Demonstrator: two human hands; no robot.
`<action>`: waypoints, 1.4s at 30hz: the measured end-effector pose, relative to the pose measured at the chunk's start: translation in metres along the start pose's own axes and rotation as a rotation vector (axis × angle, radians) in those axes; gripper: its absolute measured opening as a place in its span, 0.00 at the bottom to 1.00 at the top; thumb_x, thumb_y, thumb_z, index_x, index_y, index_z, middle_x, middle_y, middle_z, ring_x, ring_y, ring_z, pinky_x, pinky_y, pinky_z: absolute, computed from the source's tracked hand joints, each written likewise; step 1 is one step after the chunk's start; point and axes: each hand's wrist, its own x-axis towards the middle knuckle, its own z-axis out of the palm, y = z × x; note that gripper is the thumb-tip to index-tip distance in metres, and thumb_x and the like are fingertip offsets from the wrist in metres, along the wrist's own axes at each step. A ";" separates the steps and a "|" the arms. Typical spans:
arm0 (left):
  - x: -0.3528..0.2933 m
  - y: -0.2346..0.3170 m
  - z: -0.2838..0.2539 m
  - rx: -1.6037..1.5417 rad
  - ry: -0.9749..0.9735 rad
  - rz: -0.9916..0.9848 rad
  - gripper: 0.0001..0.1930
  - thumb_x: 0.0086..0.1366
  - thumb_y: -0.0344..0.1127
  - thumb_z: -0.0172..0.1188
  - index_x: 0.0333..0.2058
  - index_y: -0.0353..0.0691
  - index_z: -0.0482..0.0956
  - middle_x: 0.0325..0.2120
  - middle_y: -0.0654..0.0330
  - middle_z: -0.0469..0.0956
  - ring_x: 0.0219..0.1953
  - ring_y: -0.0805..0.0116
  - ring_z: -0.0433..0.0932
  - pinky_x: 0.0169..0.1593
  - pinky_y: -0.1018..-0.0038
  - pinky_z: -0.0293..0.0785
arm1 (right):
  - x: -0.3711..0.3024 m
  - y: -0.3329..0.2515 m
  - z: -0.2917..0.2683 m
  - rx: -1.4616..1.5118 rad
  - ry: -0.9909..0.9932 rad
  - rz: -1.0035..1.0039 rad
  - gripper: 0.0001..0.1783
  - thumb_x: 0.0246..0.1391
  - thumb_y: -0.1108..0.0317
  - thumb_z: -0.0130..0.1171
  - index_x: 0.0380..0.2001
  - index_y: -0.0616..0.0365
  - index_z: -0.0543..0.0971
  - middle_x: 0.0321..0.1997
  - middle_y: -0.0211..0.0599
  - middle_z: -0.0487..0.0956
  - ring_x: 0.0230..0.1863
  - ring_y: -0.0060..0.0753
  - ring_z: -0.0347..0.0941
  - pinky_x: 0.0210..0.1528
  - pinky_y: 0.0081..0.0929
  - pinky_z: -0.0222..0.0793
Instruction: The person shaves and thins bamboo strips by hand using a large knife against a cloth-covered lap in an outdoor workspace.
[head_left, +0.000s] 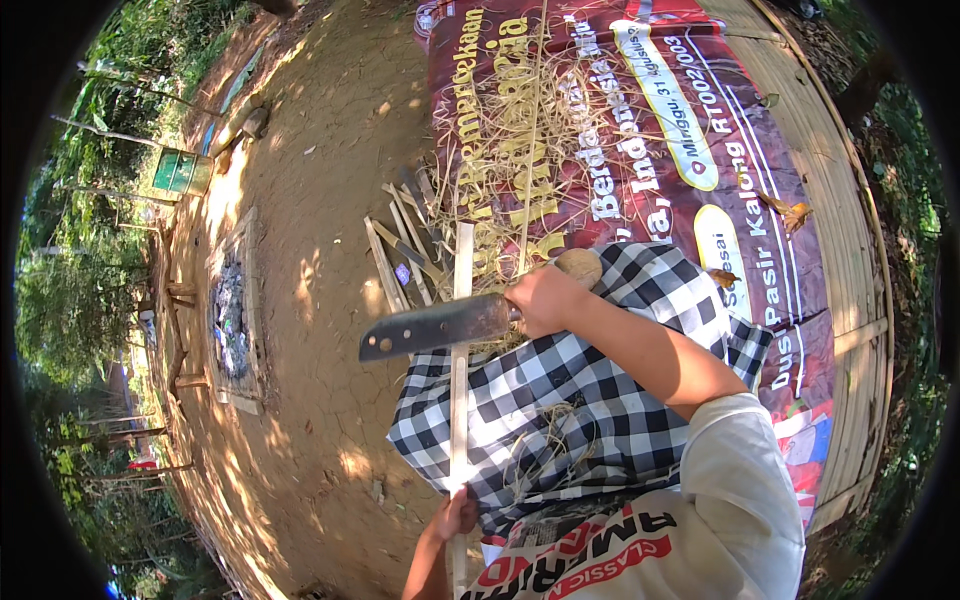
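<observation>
In my right hand [547,300] is a machete [432,329] with a broad dark blade and a round wooden handle end. Its blade points left and lies across a long, pale bamboo strip [460,405]. Lower down, the fingers of my left hand [457,513] are closed round that strip, which runs up and down the view. A black-and-white checked cloth [560,385] covers my lap beneath the strip, with a few thin shavings [552,440] on it.
Several split bamboo pieces [386,265] lie ahead on the bare soil [310,300]. Curly shavings [560,120] cover part of a maroon printed banner [640,205] on a bamboo platform [850,290]. Further left are a framed pit [232,320] and a green container [182,172].
</observation>
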 end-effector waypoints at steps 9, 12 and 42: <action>-0.006 0.013 0.017 -0.018 0.199 0.038 0.22 0.72 0.58 0.39 0.26 0.50 0.63 0.15 0.73 0.57 0.13 0.81 0.54 0.17 0.79 0.47 | 0.028 0.050 -0.010 0.041 0.133 0.261 0.10 0.36 0.65 0.61 0.26 0.56 0.81 0.29 0.44 0.81 0.35 0.46 0.80 0.39 0.38 0.75; -0.008 0.010 0.015 -0.017 0.155 0.008 0.23 0.71 0.60 0.39 0.24 0.50 0.62 0.15 0.73 0.56 0.13 0.80 0.52 0.16 0.79 0.46 | 0.024 0.042 -0.009 0.075 0.167 0.300 0.11 0.38 0.66 0.59 0.28 0.57 0.81 0.30 0.46 0.81 0.35 0.47 0.80 0.41 0.39 0.76; 0.007 -0.004 0.003 0.117 0.117 0.193 0.23 0.71 0.54 0.42 0.21 0.47 0.63 0.12 0.71 0.59 0.14 0.78 0.56 0.18 0.77 0.51 | 0.026 0.044 -0.012 0.247 0.276 0.599 0.18 0.41 0.60 0.58 0.36 0.56 0.81 0.34 0.52 0.81 0.39 0.52 0.79 0.44 0.42 0.74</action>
